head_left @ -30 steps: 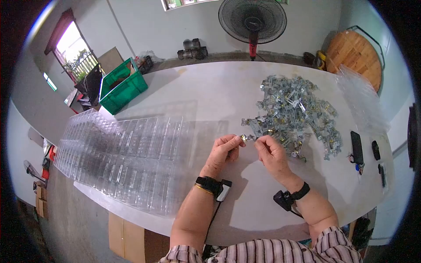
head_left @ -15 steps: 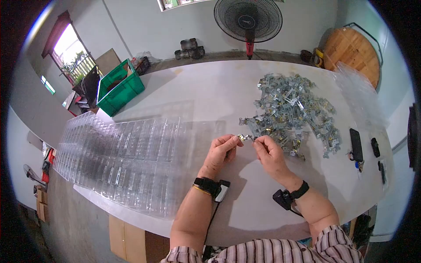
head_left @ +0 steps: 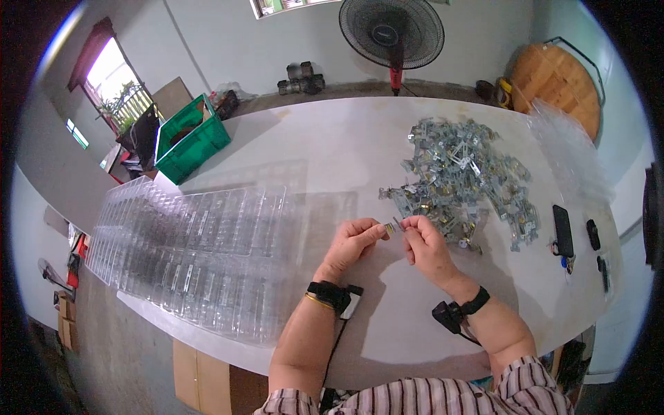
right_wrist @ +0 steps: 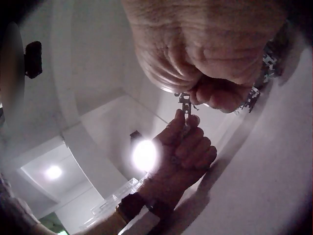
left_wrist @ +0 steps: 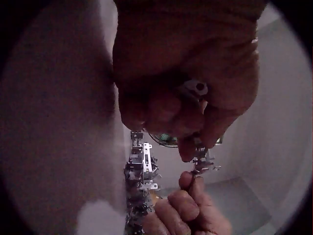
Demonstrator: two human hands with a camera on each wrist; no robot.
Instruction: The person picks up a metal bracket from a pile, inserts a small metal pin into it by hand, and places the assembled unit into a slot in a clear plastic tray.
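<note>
Between my two hands is a small metal bracket (head_left: 391,227) with a brass-coloured part, held just above the table. My left hand (head_left: 351,243) pinches one end between thumb and forefinger. A second metal piece (left_wrist: 198,88) shows within the curled fingers of that hand in the left wrist view. The thumb and forefinger of my right hand (head_left: 427,249) pinch the other end of the bracket. Its flat plate with cut-outs stands out in the right wrist view. Beyond the right hand spreads a heap of similar metal brackets (head_left: 460,169).
Clear plastic compartment trays (head_left: 228,259) lie at the left, a few with metal strips in them. A green crate (head_left: 200,146) stands behind them. At the right are plastic bags (head_left: 570,159), a black phone (head_left: 562,232) and small dark items. A fan (head_left: 393,34) stands beyond the table.
The bracket has turned between the fingertips; its shiny side showed earlier, and now a thin edge and the brass-coloured part show. Both hands stay nearly in place.
</note>
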